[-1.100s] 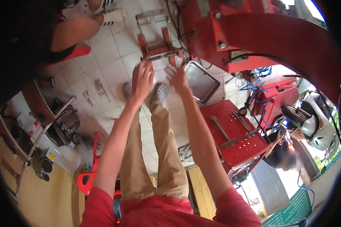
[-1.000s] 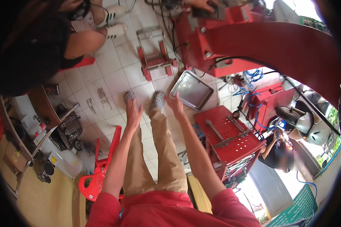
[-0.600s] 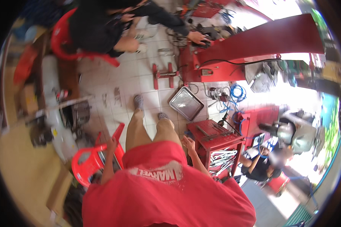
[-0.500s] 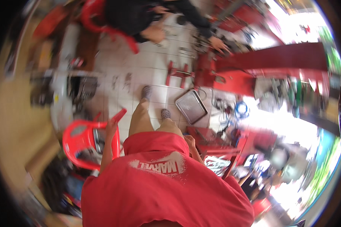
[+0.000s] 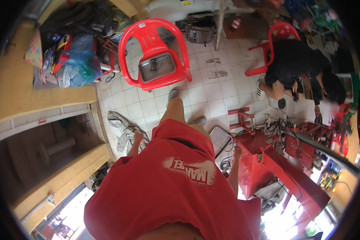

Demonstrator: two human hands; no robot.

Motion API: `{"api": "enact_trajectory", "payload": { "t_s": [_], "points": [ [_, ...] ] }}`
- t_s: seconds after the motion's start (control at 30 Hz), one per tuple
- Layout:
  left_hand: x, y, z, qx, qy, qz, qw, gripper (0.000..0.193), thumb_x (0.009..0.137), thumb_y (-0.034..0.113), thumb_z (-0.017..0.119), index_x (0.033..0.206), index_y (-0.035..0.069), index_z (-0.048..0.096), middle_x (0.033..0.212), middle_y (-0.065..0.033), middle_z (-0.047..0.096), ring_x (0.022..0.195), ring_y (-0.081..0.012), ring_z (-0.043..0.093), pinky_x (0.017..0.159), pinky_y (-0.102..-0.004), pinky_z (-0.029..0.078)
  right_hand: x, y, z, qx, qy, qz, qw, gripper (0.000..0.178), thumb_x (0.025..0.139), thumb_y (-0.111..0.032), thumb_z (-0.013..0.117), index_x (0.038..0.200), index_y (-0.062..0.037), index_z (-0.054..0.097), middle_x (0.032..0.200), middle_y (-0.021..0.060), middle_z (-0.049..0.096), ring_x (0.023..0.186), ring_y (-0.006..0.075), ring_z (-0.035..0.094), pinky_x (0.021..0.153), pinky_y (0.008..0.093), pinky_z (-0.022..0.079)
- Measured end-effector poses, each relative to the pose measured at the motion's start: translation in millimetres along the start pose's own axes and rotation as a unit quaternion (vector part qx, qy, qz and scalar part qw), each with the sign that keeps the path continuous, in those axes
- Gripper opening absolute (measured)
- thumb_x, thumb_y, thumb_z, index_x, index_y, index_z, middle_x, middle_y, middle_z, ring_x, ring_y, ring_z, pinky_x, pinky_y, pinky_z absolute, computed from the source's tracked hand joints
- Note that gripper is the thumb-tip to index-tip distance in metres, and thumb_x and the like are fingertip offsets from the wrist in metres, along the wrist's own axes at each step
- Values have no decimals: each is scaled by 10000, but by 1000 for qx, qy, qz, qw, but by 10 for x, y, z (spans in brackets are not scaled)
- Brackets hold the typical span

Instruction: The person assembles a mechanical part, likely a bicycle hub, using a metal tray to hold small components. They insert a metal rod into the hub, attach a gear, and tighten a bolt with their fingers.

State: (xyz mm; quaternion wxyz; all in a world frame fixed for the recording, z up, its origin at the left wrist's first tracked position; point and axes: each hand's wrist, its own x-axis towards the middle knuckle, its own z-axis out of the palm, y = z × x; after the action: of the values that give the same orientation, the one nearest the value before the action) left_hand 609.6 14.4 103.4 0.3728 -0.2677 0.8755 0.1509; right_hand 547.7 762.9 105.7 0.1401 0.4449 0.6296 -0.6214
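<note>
Head view, and I'm watching from afar as both arms are hanging beside the red shirt (image 5: 176,160). Left hand (image 5: 138,137): it's appearing over the right edge of the grey cloth (image 5: 117,127), which is lying crumpled on the tiled floor (image 5: 200,96); I can't tell whether the fingers are spread or curled. Right hand (image 5: 237,153): it's showing beside the red machine (image 5: 250,170), the floor tray (image 5: 221,140) lying ahead and left of its fingers, whose spread I'm not making out either. Farther ahead, a red chair (image 5: 166,82) is bearing a second tray (image 5: 164,72), well apart from both hands.
</note>
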Motion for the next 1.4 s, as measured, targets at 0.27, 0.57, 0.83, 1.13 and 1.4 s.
{"api": "enact_trajectory", "payload": {
  "t_s": [0.27,0.57,0.83,1.13,1.4],
  "points": [
    [949,-798,-490,-333,93,-86,934,253,870,262,655,971,33,616,839,-156,703,812,-318,715,734,-451,574,-173,-380,2051,-77,-175,-29,981,452,914,-240,679,1322,-112,532,1291,97,631,1138,220,621,870,421,560],
    [2104,23,-2057,-449,100,25,887,223,918,253,699,1029,72,633,811,-128,738,775,-297,732,688,-414,559,-484,-1464,4962,-249,-230,-66,938,399,997,-228,667,1330,-62,523,1189,102,697,1067,189,686,912,335,536],
    [3545,576,-1941,-358,145,57,921,477,930,216,703,1294,-27,513,1284,-223,596,1098,-314,645,882,-410,529,1546,-1240,7301,-388,-181,-332,841,567,967,-202,709,1420,40,469,1409,236,545,1303,334,551,1070,427,454],
    [4970,950,-2037,-399,136,-4,907,490,915,152,652,1310,-41,434,1128,-322,643,1038,-514,629,878,-575,504,2769,-1423,8636,-456,-226,-272,817,575,958,-238,672,1393,80,473,1280,318,600,1221,455,576,1022,474,464],
    [4724,924,-2308,-356,161,4,921,418,914,110,613,1276,-41,469,869,-326,669,834,-499,674,709,-594,522,2271,-1753,8701,-488,-158,-317,798,331,918,-102,633,1221,12,561,1034,297,670,983,512,635,802,547,490]
  ]
}}
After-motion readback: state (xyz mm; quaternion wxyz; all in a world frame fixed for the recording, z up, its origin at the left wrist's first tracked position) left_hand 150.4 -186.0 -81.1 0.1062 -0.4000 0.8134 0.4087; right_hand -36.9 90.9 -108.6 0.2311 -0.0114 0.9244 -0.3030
